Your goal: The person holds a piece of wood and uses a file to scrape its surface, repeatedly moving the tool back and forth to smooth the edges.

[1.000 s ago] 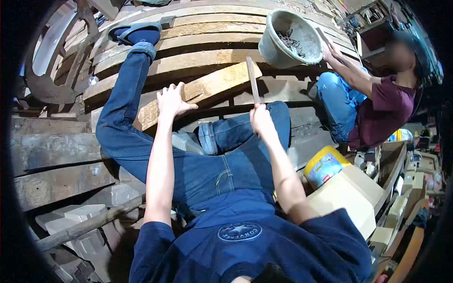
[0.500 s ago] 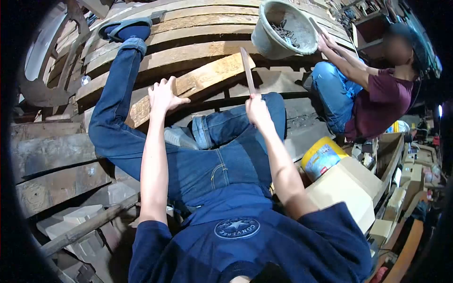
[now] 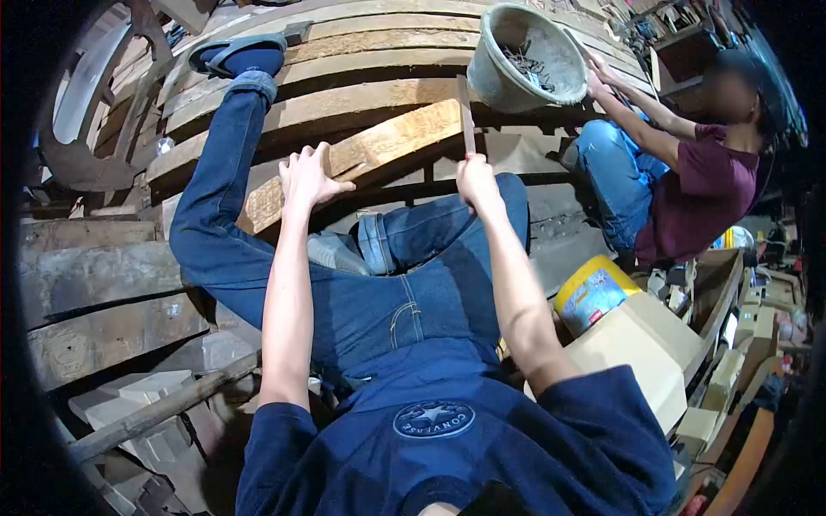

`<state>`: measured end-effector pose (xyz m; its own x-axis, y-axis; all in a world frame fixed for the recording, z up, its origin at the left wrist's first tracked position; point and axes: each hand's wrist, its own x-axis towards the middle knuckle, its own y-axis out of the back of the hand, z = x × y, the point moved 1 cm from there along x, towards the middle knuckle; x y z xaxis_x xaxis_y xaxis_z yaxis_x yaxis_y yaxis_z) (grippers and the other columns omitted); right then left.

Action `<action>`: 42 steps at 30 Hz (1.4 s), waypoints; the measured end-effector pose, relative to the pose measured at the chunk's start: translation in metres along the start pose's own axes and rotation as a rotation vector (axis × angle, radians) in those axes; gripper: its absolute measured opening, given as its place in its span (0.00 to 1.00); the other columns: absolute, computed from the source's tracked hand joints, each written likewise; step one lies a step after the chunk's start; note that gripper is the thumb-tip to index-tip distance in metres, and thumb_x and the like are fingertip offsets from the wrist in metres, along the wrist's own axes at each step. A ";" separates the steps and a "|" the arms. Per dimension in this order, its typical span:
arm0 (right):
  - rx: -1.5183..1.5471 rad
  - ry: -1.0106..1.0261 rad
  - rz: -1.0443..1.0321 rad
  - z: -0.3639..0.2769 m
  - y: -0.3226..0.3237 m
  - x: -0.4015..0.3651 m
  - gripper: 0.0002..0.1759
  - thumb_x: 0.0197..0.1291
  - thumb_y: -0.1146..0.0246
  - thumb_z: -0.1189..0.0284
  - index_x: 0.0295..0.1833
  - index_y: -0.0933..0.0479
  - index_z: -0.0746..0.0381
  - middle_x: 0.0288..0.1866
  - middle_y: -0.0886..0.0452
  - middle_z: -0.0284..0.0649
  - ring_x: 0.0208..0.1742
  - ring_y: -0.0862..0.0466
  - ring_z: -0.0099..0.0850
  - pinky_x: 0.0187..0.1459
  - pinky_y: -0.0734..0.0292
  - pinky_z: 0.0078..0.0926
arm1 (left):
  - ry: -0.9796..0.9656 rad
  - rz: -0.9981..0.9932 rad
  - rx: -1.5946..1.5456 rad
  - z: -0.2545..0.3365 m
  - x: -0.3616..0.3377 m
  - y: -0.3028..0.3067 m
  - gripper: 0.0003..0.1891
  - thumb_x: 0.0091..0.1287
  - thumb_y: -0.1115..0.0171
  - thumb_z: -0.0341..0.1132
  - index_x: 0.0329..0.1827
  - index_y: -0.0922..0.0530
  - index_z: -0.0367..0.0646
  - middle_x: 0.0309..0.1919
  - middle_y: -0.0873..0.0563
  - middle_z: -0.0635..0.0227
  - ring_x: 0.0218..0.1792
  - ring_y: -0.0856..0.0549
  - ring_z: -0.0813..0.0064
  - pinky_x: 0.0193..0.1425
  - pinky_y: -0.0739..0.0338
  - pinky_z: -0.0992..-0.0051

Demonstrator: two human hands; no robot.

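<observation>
A rough-faced wooden block lies at a slant in front of my legs, its far end pointing up and right. My left hand presses on its left part, fingers bent over the far side and thumb stretched out to the right. In my right hand is a long flat file, fist closed round its handle. The file stands nearly upright in the view, along the block's right end face. A pale cut notch shows in the block's top near my left hand.
A grey bucket with dark nails or metal scraps stands beyond the block. Another person sits at the right, hands near it. A yellow bucket and a cardboard box lie by my right arm. Planks cover the floor ahead.
My right hand has moved slightly right and forward, and the file has turned from a left lean to almost upright against the block's end. My left hand stays on the block.
</observation>
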<state>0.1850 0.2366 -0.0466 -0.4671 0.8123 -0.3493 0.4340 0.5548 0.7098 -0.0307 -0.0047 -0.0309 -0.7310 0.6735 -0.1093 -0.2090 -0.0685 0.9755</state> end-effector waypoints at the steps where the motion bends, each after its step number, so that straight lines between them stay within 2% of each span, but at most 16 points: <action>1: -0.061 0.037 0.036 0.016 -0.009 -0.015 0.19 0.71 0.48 0.63 0.55 0.28 0.68 0.46 0.14 0.63 0.48 0.12 0.60 0.51 0.15 0.53 | 0.003 -0.004 -0.002 0.001 0.000 0.001 0.51 0.38 0.18 0.63 0.69 0.24 0.54 0.61 0.18 0.56 0.64 0.21 0.50 0.69 0.32 0.47; 4: -0.237 0.043 0.088 0.030 -0.025 -0.053 0.18 0.72 0.48 0.64 0.56 0.31 0.68 0.44 0.15 0.67 0.49 0.14 0.63 0.52 0.17 0.57 | 0.007 -0.006 -0.003 0.001 0.002 0.001 0.51 0.38 0.18 0.63 0.69 0.24 0.53 0.60 0.17 0.56 0.64 0.21 0.49 0.69 0.32 0.47; 7: -0.072 0.138 0.091 0.019 -0.028 -0.012 0.17 0.72 0.50 0.64 0.54 0.30 0.68 0.42 0.15 0.69 0.49 0.13 0.63 0.52 0.17 0.57 | -0.009 0.012 -0.003 -0.001 -0.001 -0.002 0.52 0.38 0.19 0.65 0.69 0.24 0.53 0.58 0.17 0.57 0.62 0.20 0.50 0.68 0.31 0.47; 9: -0.102 0.034 0.018 -0.016 -0.013 0.021 0.18 0.72 0.52 0.66 0.53 0.29 0.72 0.41 0.13 0.62 0.48 0.12 0.60 0.50 0.15 0.53 | -0.033 0.050 0.002 -0.003 0.000 -0.005 0.52 0.38 0.19 0.67 0.69 0.25 0.53 0.57 0.16 0.59 0.61 0.19 0.51 0.66 0.30 0.47; 12: -0.305 0.232 0.205 -0.004 -0.027 0.064 0.19 0.72 0.50 0.65 0.54 0.28 0.71 0.46 0.14 0.62 0.47 0.11 0.57 0.52 0.15 0.51 | -0.021 0.037 0.053 -0.003 0.001 -0.006 0.53 0.38 0.20 0.67 0.70 0.26 0.53 0.59 0.17 0.58 0.61 0.20 0.51 0.66 0.30 0.47; 13: -0.278 0.274 0.195 -0.001 -0.027 0.061 0.19 0.72 0.50 0.65 0.55 0.29 0.71 0.48 0.14 0.62 0.49 0.12 0.56 0.54 0.16 0.52 | -0.017 0.031 0.054 -0.002 0.001 -0.006 0.53 0.38 0.20 0.67 0.70 0.26 0.53 0.59 0.17 0.58 0.61 0.20 0.51 0.66 0.30 0.47; 14: -0.109 0.042 0.000 -0.034 0.000 0.009 0.19 0.73 0.50 0.64 0.56 0.30 0.70 0.51 0.15 0.64 0.54 0.13 0.57 0.57 0.19 0.55 | -0.020 0.027 0.040 -0.002 0.001 -0.006 0.53 0.38 0.20 0.66 0.70 0.26 0.53 0.59 0.18 0.57 0.60 0.20 0.51 0.66 0.30 0.47; 16: -0.174 0.193 0.025 0.011 -0.021 -0.004 0.19 0.73 0.47 0.64 0.57 0.31 0.69 0.47 0.16 0.67 0.51 0.14 0.61 0.54 0.17 0.55 | -0.020 0.040 0.021 -0.003 0.000 -0.005 0.53 0.38 0.19 0.66 0.70 0.25 0.53 0.59 0.18 0.57 0.60 0.20 0.51 0.66 0.30 0.46; 18: -0.227 0.031 -0.077 0.006 -0.016 -0.060 0.19 0.73 0.46 0.63 0.57 0.33 0.69 0.49 0.16 0.66 0.50 0.14 0.63 0.54 0.18 0.56 | -0.017 0.015 0.005 -0.002 0.000 -0.003 0.53 0.38 0.19 0.66 0.70 0.25 0.54 0.59 0.18 0.58 0.60 0.20 0.51 0.66 0.30 0.47; 21: -0.244 0.033 -0.041 0.015 -0.033 -0.058 0.17 0.74 0.47 0.63 0.56 0.32 0.68 0.47 0.15 0.64 0.48 0.13 0.62 0.52 0.17 0.55 | -0.007 -0.021 0.011 -0.001 0.002 0.000 0.53 0.38 0.20 0.67 0.70 0.26 0.54 0.59 0.18 0.58 0.61 0.20 0.52 0.66 0.29 0.47; 25: -0.200 0.347 0.154 -0.005 -0.044 0.021 0.17 0.74 0.50 0.63 0.53 0.30 0.68 0.47 0.14 0.63 0.48 0.13 0.60 0.53 0.17 0.55 | -0.008 0.023 0.067 -0.001 0.002 -0.004 0.55 0.37 0.20 0.68 0.72 0.27 0.54 0.59 0.18 0.58 0.62 0.20 0.53 0.67 0.29 0.48; 27: -0.267 0.073 0.022 -0.031 -0.035 0.041 0.17 0.73 0.49 0.63 0.52 0.29 0.68 0.45 0.14 0.63 0.48 0.12 0.59 0.53 0.17 0.55 | -0.013 0.036 0.053 -0.002 0.001 -0.006 0.54 0.37 0.19 0.67 0.71 0.26 0.54 0.59 0.18 0.58 0.62 0.20 0.52 0.66 0.29 0.48; 31: -0.186 0.330 0.147 0.004 -0.042 -0.003 0.18 0.73 0.49 0.62 0.53 0.30 0.67 0.44 0.14 0.64 0.47 0.13 0.61 0.53 0.18 0.56 | -0.018 0.015 0.013 -0.002 0.001 -0.001 0.52 0.38 0.19 0.66 0.69 0.25 0.54 0.58 0.17 0.58 0.61 0.20 0.52 0.66 0.29 0.46; 35: -0.265 0.124 0.019 0.015 -0.046 -0.080 0.17 0.74 0.49 0.63 0.53 0.33 0.68 0.47 0.16 0.68 0.47 0.13 0.64 0.52 0.17 0.58 | -0.013 0.042 0.040 -0.001 0.000 -0.005 0.51 0.38 0.19 0.66 0.69 0.25 0.54 0.58 0.17 0.57 0.61 0.20 0.51 0.65 0.29 0.46; 39: -0.207 0.160 0.093 0.000 -0.055 -0.028 0.15 0.74 0.48 0.64 0.48 0.33 0.68 0.41 0.15 0.67 0.45 0.12 0.63 0.51 0.17 0.58 | -0.024 0.062 0.037 -0.003 0.001 -0.009 0.51 0.39 0.19 0.66 0.68 0.25 0.54 0.58 0.17 0.58 0.61 0.20 0.51 0.65 0.29 0.47; 42: -0.243 0.401 0.243 0.007 -0.068 0.030 0.15 0.74 0.48 0.64 0.48 0.32 0.68 0.38 0.14 0.62 0.41 0.11 0.59 0.45 0.14 0.54 | -0.035 0.057 0.046 -0.001 0.001 -0.008 0.51 0.38 0.20 0.67 0.68 0.25 0.54 0.57 0.17 0.58 0.60 0.20 0.52 0.66 0.29 0.48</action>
<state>0.1470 0.2245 -0.1099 -0.6539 0.7533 0.0707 0.3977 0.2628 0.8791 -0.0303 -0.0044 -0.0390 -0.7177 0.6948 -0.0470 -0.1364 -0.0740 0.9879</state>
